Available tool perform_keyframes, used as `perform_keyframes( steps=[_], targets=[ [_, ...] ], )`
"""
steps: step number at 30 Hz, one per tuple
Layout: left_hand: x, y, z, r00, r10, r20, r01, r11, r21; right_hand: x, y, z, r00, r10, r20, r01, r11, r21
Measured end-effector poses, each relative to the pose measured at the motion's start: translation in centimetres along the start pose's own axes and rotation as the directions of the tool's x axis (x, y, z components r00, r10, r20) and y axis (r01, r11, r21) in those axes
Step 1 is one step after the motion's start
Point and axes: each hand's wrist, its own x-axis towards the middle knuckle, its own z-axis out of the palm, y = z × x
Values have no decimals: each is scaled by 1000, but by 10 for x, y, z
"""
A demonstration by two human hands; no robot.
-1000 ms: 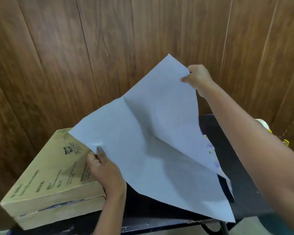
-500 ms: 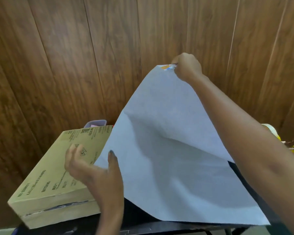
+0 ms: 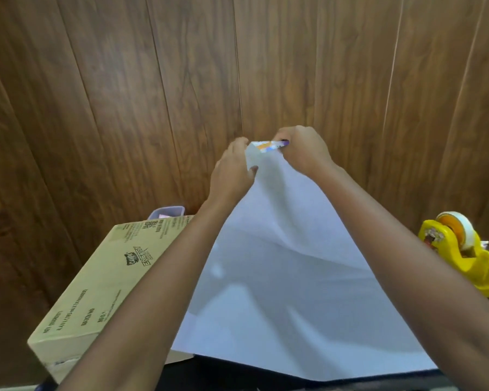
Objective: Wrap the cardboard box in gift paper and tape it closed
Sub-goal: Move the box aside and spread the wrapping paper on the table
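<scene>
White gift paper (image 3: 280, 277), corner aloft in pinch of left hand (image 3: 232, 170) and right hand (image 3: 302, 150).

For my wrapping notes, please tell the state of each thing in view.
gift paper: far end lifted, white side toward camera
cardboard box: closed, unwrapped, lying flat
tape dispenser: upright, roll loaded
left hand: pinches paper's top edge
right hand: pinches paper's top edge

box (image 3: 102, 280) left | paper (image 3: 280, 292) centre | tape dispenser (image 3: 463, 255) right

Bare hands (image 3: 232, 173) (image 3: 302, 150) and forearms (image 3: 158, 292)
</scene>
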Motion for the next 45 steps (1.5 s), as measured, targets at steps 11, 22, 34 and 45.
perform_keyframes(
  steps=[11,22,34,45],
  targets=[
    [53,-8,10,998,-61,5,61,996,-62,-96,-7,-14,753,-283,-594,260,957,-127],
    [126,-21,6,952,-292,-93,300,949,92,-153,71,89,929,152,-339,-187,979,-76],
    [25,-166,62,605,-780,163,784,546,-297,-104,146,136,889,374,266,-298,911,-284],
    [2,-129,110,773,-633,27,612,757,228,-163,144,184,781,444,440,-305,885,-352]
  ],
)
